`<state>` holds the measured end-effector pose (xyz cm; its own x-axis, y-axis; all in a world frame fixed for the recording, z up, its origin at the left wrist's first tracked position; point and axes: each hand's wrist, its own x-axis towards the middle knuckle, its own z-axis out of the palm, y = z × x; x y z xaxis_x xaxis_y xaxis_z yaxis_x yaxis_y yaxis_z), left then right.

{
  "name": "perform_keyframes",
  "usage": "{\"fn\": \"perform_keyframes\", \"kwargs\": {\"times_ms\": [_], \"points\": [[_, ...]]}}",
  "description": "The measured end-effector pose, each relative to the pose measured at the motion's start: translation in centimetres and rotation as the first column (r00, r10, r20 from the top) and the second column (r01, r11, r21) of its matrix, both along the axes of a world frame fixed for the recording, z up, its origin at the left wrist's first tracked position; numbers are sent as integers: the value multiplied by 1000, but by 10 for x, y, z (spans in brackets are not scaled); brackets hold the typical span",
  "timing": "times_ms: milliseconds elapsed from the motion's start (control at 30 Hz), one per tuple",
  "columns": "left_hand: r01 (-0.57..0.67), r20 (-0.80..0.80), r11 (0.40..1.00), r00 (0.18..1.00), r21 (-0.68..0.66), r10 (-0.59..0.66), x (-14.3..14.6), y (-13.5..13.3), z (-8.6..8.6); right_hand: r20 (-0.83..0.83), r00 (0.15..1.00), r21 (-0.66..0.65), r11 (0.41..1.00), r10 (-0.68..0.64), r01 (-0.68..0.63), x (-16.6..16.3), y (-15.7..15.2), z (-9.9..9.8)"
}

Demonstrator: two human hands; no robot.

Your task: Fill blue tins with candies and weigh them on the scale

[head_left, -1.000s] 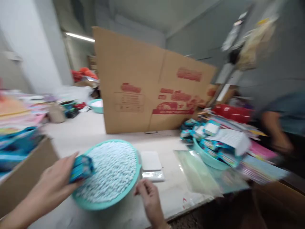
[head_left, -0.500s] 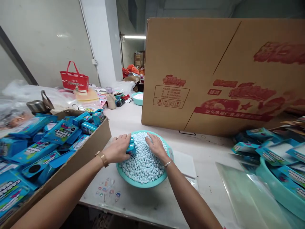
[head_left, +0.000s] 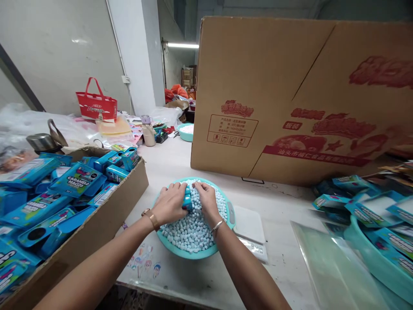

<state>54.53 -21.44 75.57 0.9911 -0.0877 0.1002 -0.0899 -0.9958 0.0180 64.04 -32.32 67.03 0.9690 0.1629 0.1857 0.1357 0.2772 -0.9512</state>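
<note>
A teal basin [head_left: 229, 215] heaped with small pale-blue candies [head_left: 193, 228] stands on the table in front of me. Both my hands rest on the heap. My left hand [head_left: 169, 204] is curled round a small blue box [head_left: 187, 201], held low in the candies. Pressed against the box from the right, my right hand [head_left: 206, 202] has its fingers bent over the candies beside it. What lies under those fingers is hidden.
A cardboard carton [head_left: 106, 215] full of blue boxes lies at my left. A big brown cardboard box [head_left: 290, 99] stands behind the basin. A white scale [head_left: 250, 226] and a plastic sheet [head_left: 329, 267] lie right; a teal tub [head_left: 374, 258] of blue boxes is far right.
The view swung left and settled. My left hand carried the blue box onto the candy heap, and my right hand came onto the heap and closed in against the box.
</note>
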Motion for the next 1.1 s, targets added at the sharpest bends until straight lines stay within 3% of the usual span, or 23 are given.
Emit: {"fn": "perform_keyframes", "kwargs": {"times_ms": [133,233,333,833,1100], "points": [[-91,102,977,988,-194,112,-5,1,-5,-56,998,131,991,16,-9,-4,8,24],[-101,206,911,959,-399,196,-7,1,-10,-133,986,276,959,103,-63,-5,11,47],[-80,261,858,935,-507,241,-8,0,-14,-163,974,355,930,158,-92,-6,12,63],[-101,281,867,922,-488,266,-4,7,-11,-190,957,314,937,219,-152,-4,18,78],[-83,272,840,925,-536,265,-1,11,-14,-177,946,282,935,270,-214,-9,18,88]]}}
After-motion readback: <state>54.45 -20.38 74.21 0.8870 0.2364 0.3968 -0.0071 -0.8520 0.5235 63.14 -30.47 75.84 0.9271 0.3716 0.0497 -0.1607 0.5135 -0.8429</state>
